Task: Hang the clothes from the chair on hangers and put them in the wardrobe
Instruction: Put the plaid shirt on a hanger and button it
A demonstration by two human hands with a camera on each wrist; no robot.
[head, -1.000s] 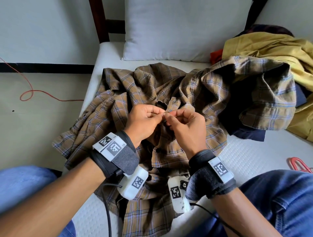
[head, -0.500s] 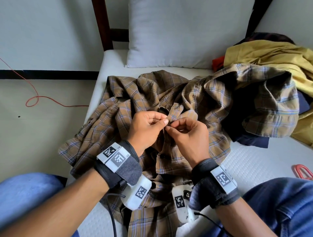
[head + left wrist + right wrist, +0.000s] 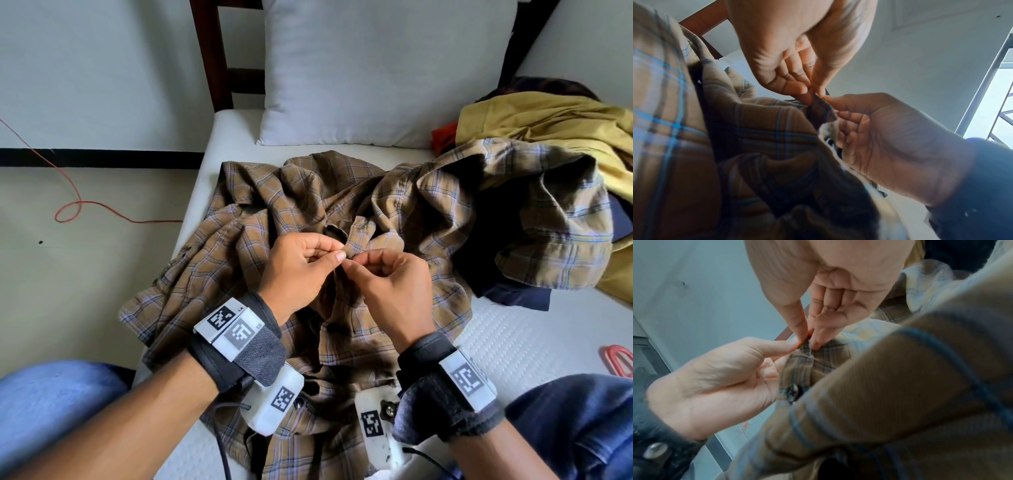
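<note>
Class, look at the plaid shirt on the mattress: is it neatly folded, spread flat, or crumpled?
Crumpled. The plaid shirt lies in loose bunched folds on the mattress, one part heaped rightward.

- Bare forearms; blue jeans point(image 3: 579, 425) on both legs.
- Dark fabric wrist straps point(image 3: 239, 356), each carrying white blocks printed with black square-code markers point(image 3: 469, 377).
- White camera housings point(image 3: 274, 401) under each wrist, with thin black cables point(image 3: 222, 445) trailing back.

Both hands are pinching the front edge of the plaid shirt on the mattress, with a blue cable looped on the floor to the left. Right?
Not quite: the cable is red, as the head view shows. The rest stands.
</note>
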